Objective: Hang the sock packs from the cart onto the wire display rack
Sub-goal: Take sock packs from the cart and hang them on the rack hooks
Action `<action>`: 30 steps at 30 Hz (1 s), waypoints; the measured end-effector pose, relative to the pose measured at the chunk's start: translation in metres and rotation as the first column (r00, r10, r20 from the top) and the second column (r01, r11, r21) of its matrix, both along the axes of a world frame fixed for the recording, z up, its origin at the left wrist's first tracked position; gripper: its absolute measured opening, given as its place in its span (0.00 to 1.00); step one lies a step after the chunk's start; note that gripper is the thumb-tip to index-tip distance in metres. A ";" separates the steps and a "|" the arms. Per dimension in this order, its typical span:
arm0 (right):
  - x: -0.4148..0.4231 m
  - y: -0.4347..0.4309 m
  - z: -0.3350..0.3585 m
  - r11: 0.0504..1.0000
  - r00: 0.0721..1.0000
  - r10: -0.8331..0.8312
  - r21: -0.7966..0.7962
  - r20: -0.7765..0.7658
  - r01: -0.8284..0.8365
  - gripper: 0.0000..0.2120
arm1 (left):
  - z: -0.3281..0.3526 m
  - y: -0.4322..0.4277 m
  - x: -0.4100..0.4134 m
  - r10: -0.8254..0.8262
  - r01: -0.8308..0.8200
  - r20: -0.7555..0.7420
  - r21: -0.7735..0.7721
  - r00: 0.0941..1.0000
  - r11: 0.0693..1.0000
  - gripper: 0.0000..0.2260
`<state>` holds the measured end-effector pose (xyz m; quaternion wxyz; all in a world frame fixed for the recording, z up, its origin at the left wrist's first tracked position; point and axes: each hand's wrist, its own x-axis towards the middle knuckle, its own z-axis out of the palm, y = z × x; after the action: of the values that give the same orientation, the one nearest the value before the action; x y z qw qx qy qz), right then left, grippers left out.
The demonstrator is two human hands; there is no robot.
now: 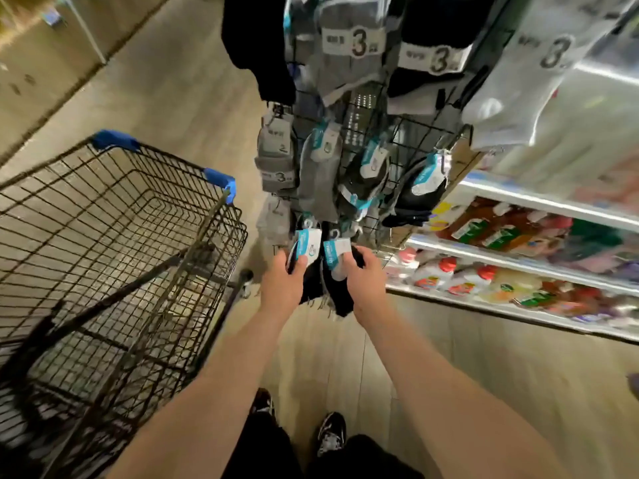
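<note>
Standing on tan plank flooring (166, 81) in a shop aisle, looking down past two bare forearms. Facing a black wire display rack (413, 131) straight ahead, hung top to bottom with socks. Up high: grey 3-pack (349, 46) banded with a large 3, black 3-pack (432, 58) beside it with the same band, white 3-pack (539, 63) furthest right. Lower down: smaller grey and black carded pairs (320, 167) on teal-and-white cards, crowded together.

Gripping a black sock pack (304, 250) by its teal-and-white card with the left hand (281, 281), thumb on the card face, fingers curled behind. Pinching a second black sock pack (337, 254) with the right hand (366, 271), fingers curled round the sock body just below the card. Holding both packs side by side, nearly touching, up against the lowest row of the rack. Cannot tell whether either hook sits over a wire; too blurred.

To the left, just beside the rack: wire shopping cart (221, 181) with blue corner guards, apart from the two held packs. To the right: lit white shelves (518, 202) stocked with juice bottles (484, 233), red caps along the lower row. At the bottom edge: dark trousers and black-and-white trainers (332, 432).
</note>
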<state>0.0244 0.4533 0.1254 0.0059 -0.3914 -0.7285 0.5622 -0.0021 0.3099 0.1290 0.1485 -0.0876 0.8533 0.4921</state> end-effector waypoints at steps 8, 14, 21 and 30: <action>0.021 0.094 -0.113 0.942 0.940 -0.331 -0.091 -0.081 0.323 0.06 | -0.111 0.090 0.000 -0.164 0.166 -0.026 0.122 0.986 0.979 0.20; 0.000 0.151 -0.175 0.912 0.893 -0.410 -0.068 -0.183 0.405 0.09 | -0.174 0.138 -0.024 -0.254 0.262 -0.086 0.115 0.963 0.958 0.13; -0.061 0.182 -0.223 0.961 0.903 -0.261 0.001 -0.341 0.278 0.09 | -0.238 0.169 -0.067 -0.291 0.311 -0.181 0.095 0.940 0.946 0.23; -0.110 0.197 -0.272 0.966 0.815 -0.143 0.099 -0.562 0.238 0.09 | -0.298 0.186 -0.097 -0.258 0.379 -0.424 0.229 0.868 0.897 0.16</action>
<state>-0.0857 0.6499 -0.1462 0.3038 -0.2828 -0.6968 0.5850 -0.0994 0.4957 -0.1687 0.0706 0.1779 0.7818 0.5934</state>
